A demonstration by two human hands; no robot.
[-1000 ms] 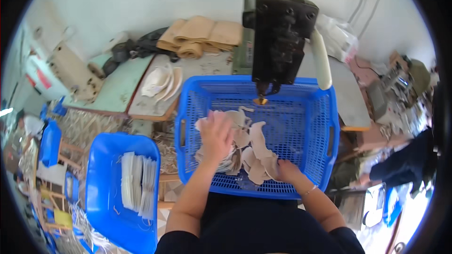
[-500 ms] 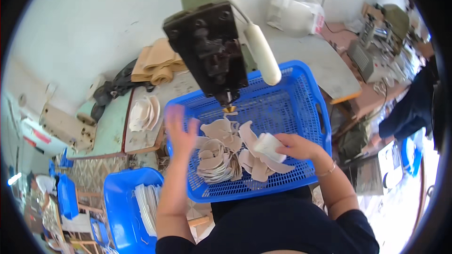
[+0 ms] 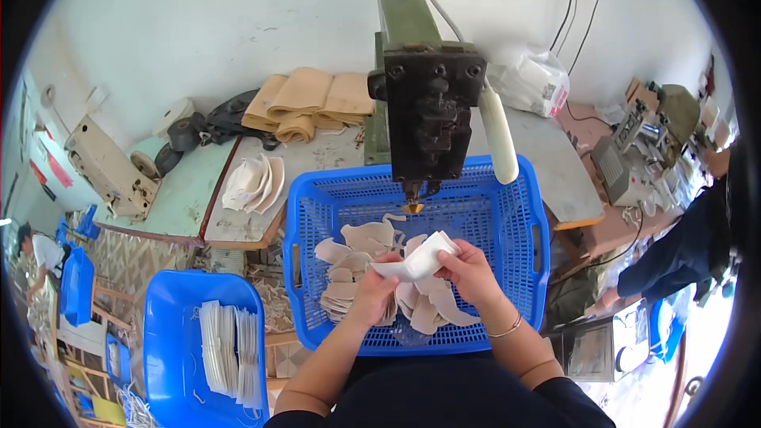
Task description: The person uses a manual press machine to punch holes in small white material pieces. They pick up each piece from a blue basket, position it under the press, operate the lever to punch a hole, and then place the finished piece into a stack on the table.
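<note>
Over the front part of a blue slotted plastic basket (image 3: 420,345), both my hands hold a small stack of white sheet-like pieces (image 3: 420,261). My left hand (image 3: 372,293) is closed at its lower left end. My right hand (image 3: 471,271) pinches the right end, where several layers show. Beneath lie beige curved cut-outs (image 3: 369,236), some loose and some stacked; my hands hide part of them. A green and black machine head (image 3: 436,103) with a brass-coloured tip (image 3: 412,208) hangs over the basket's back half.
A blue tub (image 3: 170,349) with bundled white strips (image 3: 222,349) stands at lower left. White cupped pieces (image 3: 252,184) and folded tan sheets (image 3: 305,103) lie on the table behind. A white handle-like bar (image 3: 499,139) hangs beside the machine head. At right is another person's dark sleeve (image 3: 674,242).
My left hand has come rightward from the basket's left side and now grips the white stack. My right hand has brought the stack a little left. The view has shifted too.
</note>
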